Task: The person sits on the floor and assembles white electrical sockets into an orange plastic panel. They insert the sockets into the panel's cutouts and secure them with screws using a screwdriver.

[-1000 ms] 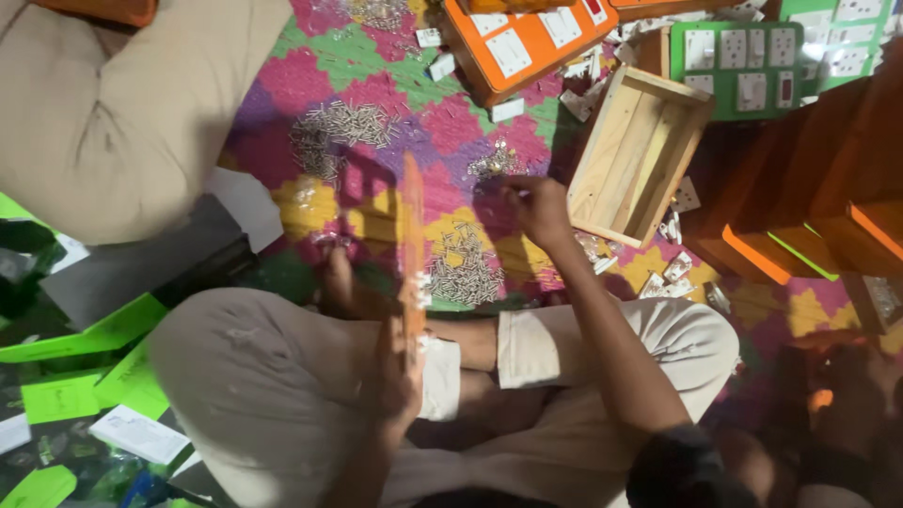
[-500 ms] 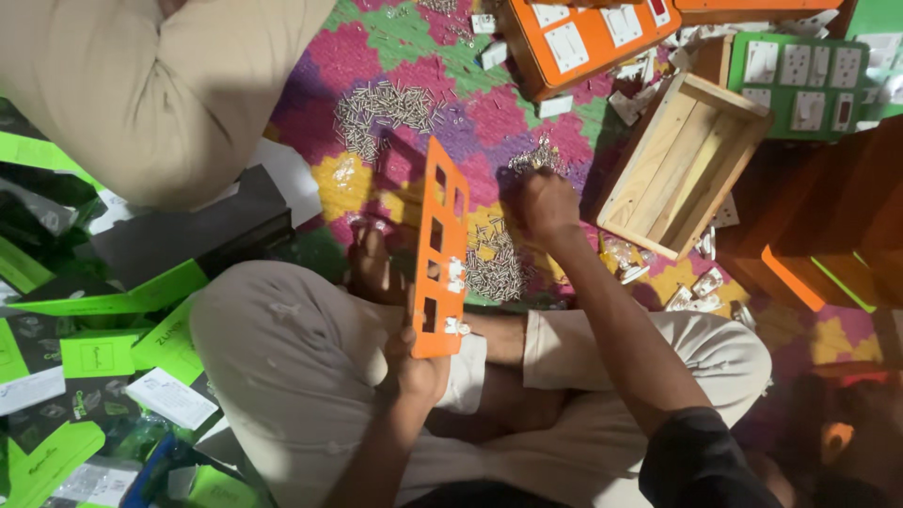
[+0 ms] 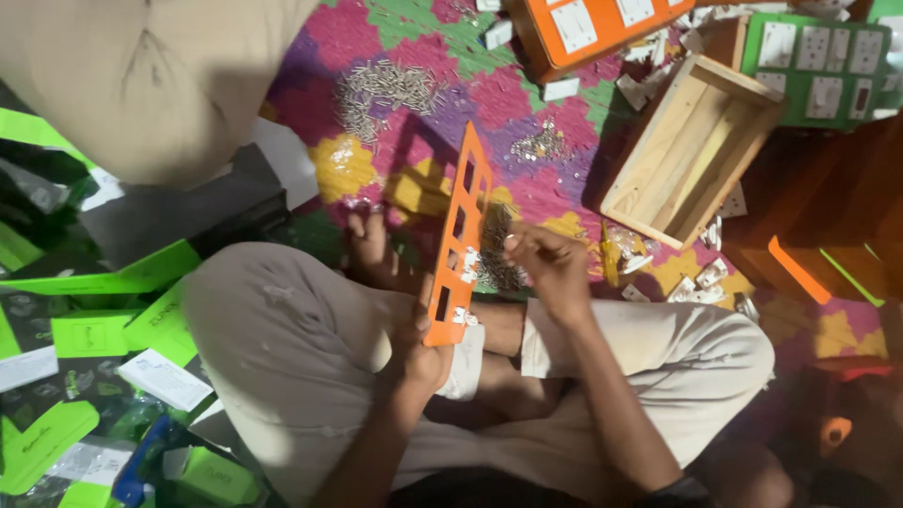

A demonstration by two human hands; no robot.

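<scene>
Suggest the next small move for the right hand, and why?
Probably carry the right hand to the orange plate and seat a screw: its fingers are pinched by the screw pile, while the left hand holds the plate upright by its lower end.

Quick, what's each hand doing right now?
Left hand: closed, holding the orange panel.
Right hand: fingers pinched together; contents cannot be told.

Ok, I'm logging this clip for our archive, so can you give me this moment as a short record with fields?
setting: person sitting cross-legged on a patterned floor mat
left hand: left hand grips the lower end of an orange cut-out panel, held on edge
right hand: right hand pinches something small beside the panel; too small to identify
nearby: pile of screws, empty wooden tray, green switch board
</scene>
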